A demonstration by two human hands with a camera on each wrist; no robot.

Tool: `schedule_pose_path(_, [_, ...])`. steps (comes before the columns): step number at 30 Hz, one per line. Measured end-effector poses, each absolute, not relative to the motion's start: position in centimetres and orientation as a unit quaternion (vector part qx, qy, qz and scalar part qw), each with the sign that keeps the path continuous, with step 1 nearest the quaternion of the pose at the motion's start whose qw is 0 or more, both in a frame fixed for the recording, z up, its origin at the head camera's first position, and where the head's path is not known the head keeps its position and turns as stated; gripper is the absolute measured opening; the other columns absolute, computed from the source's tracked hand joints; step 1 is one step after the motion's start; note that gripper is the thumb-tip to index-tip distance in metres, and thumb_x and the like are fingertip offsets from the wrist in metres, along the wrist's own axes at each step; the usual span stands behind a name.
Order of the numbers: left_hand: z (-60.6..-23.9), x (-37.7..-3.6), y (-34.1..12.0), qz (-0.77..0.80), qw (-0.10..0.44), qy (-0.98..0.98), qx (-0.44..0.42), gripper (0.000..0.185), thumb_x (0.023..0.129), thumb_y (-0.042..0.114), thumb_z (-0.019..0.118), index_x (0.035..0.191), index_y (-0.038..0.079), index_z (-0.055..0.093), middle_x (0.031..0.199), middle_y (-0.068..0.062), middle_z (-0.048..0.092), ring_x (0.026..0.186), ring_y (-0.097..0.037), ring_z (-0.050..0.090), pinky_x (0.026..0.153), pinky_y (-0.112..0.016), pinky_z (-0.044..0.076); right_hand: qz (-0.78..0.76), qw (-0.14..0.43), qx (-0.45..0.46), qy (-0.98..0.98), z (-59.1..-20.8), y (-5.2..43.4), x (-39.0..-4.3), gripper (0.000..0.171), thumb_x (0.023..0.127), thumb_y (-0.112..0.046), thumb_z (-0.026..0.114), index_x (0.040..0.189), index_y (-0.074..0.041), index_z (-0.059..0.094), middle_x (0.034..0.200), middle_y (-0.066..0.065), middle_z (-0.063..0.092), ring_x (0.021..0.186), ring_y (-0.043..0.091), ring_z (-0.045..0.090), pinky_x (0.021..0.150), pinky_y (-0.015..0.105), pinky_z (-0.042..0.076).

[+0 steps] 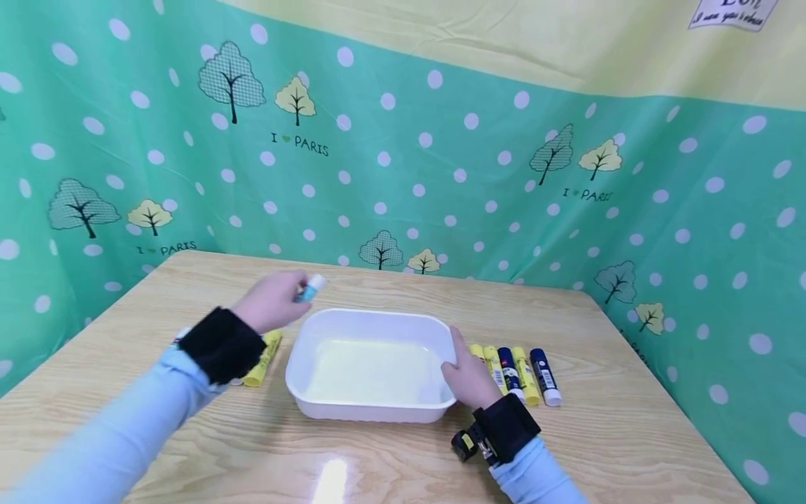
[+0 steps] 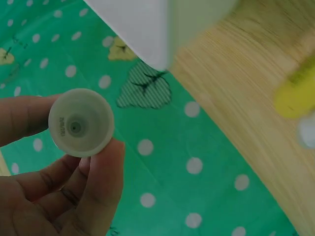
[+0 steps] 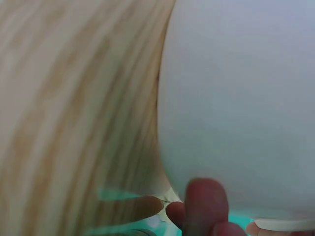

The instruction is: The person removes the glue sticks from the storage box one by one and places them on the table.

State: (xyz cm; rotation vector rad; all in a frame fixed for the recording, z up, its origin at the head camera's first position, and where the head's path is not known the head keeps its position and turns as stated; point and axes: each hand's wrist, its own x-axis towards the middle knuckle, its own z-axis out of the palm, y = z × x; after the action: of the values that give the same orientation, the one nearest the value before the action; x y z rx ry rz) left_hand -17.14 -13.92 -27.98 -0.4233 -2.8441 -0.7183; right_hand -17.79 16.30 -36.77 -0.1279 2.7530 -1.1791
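My left hand (image 1: 272, 301) pinches a glue stick (image 1: 311, 288) with a light blue body and white end, above the tub's back left corner. The left wrist view looks into the stick's round, hollow pale end (image 2: 81, 123), held between thumb and fingers. A white rectangular plastic tub (image 1: 378, 413) stands on the table with nothing in it. My right hand (image 1: 472, 378) holds the tub's right side, the thumb at the rim. In the right wrist view, fingertips (image 3: 206, 204) lie against the tub's smooth white wall (image 3: 236, 108).
Right of the tub, several yellow and dark blue glue sticks (image 1: 525, 374) lie in a row, the nearest beside my right hand. A yellow glue stick (image 1: 263, 358) lies left of the tub, with others partly hidden by my left arm. A polka-dot curtain (image 1: 403, 175) hangs behind the wooden table (image 1: 390, 462).
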Motion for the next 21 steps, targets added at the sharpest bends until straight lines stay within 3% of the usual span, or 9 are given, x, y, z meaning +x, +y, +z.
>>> schedule_pose_path(7, [-29.4, -16.2, -19.8, -0.236, 0.061, -0.968, -0.061, 0.026, 0.078, 0.012, 0.054, 0.096, -0.006, 0.049, 0.067, -0.009, 0.053, 0.053, -0.014, 0.046, 0.047, -0.025, 0.038, -0.393, 0.077, -0.037, 0.916, -36.8, 16.9, -18.0, 0.063, 0.086, -0.012, 0.037, 0.139, -0.021, 0.003, 0.132, 0.021, 0.034, 0.053, 0.019, 0.052, 0.044, 0.028, 0.041])
schedule_pose_path(14, [-30.1, -15.9, -24.5, -0.220, 0.088, -0.971, -0.017, 0.037, 0.078, 0.017, 0.055, 0.102, -0.010, 0.049, 0.073, -0.014, 0.055, 0.058, -0.018, 0.049, 0.050, -0.027, 0.037, -0.393, 0.071, -0.036, 0.916, -36.9, 17.3, -17.8, 0.063, 0.086, -0.012, 0.037, 0.139, -0.020, 0.004, 0.128, 0.024, 0.038, 0.048, 0.019, 0.049, 0.042, 0.027, 0.040])
schedule_pose_path(21, [-31.7, -15.5, -28.6, -0.203, 0.091, -0.974, 0.047, 0.041, 0.075, 0.020, 0.057, 0.094, -0.016, 0.049, 0.076, -0.023, 0.055, 0.060, -0.024, 0.050, 0.049, -0.028, 0.038, -0.387, 0.063, -0.038, 0.919, -36.8, 17.3, -17.9, 0.062, 0.086, -0.012, 0.037, 0.139, -0.018, 0.005, 0.127, 0.024, 0.039, 0.046, 0.018, 0.047, 0.042, 0.027, 0.038])
